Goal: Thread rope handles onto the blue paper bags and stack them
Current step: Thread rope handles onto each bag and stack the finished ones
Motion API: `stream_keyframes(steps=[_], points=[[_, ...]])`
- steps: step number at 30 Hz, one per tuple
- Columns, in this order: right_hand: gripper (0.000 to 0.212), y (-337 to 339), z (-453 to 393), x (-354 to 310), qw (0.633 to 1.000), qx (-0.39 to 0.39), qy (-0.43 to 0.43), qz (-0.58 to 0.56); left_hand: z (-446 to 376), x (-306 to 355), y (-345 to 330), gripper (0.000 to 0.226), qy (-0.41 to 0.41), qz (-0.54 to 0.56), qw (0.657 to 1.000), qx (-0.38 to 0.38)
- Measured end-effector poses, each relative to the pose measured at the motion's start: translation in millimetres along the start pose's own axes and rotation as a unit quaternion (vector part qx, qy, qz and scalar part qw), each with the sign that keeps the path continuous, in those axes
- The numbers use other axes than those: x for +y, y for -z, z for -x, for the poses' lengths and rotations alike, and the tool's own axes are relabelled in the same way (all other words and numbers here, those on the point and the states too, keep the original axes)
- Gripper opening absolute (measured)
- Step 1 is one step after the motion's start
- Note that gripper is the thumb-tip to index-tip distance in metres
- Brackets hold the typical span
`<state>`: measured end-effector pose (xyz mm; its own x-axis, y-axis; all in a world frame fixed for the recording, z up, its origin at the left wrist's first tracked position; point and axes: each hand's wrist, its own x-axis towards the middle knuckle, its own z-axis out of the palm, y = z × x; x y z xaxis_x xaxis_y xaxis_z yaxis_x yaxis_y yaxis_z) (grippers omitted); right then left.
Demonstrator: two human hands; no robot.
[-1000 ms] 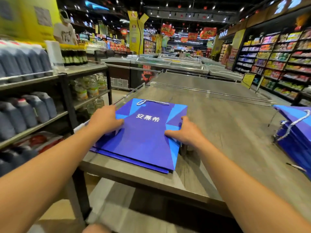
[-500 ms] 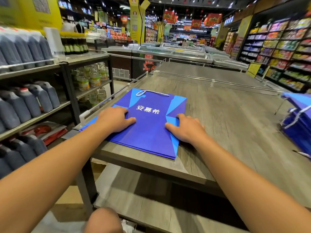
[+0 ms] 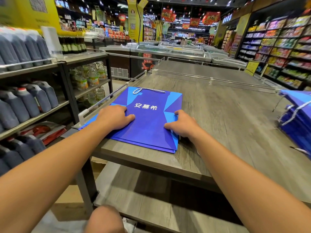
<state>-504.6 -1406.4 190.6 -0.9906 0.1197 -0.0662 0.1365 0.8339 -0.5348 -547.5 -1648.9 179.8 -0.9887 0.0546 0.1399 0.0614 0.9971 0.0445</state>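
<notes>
The flat blue bag (image 3: 148, 121) lies on the table (image 3: 227, 115) at twelve o'clock, long axis running away, rope handle (image 3: 148, 90) at the far end; left hand (image 3: 114, 116) and right hand (image 3: 183, 126) press it with relaxed fingers, equally near; more bags (image 3: 299, 121) wait at three o'clock.

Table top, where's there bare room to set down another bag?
The table is bare between the flat blue bag under the left hand and right hand and the pile of bags at the right edge. It is also bare behind, up to the rail. The left corner is crowded.
</notes>
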Motion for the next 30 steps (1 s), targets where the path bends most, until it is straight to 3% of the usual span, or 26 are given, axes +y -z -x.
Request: stream_keyframes(steps=[4,12,17,23,30], points=[[0.066,-2,7,4,0.998,-0.001,0.015,0.058,-1,-2,0,0.056,-0.003,0.003,1.000,-0.010],[0.073,-2,11,7,0.994,0.001,0.051,0.092,6,0,7,0.057,0.003,0.001,1.000,-0.021],[0.066,15,13,19,0.995,0.033,0.080,0.046,16,21,19,0.057,-0.024,0.009,0.999,0.040],[0.066,71,31,67,0.988,0.104,0.080,0.078,37,114,30,0.057,-0.112,0.185,0.974,0.073],[0.063,159,81,169,0.972,0.200,0.008,0.126,56,259,31,0.054,-0.219,0.278,0.933,0.071]])
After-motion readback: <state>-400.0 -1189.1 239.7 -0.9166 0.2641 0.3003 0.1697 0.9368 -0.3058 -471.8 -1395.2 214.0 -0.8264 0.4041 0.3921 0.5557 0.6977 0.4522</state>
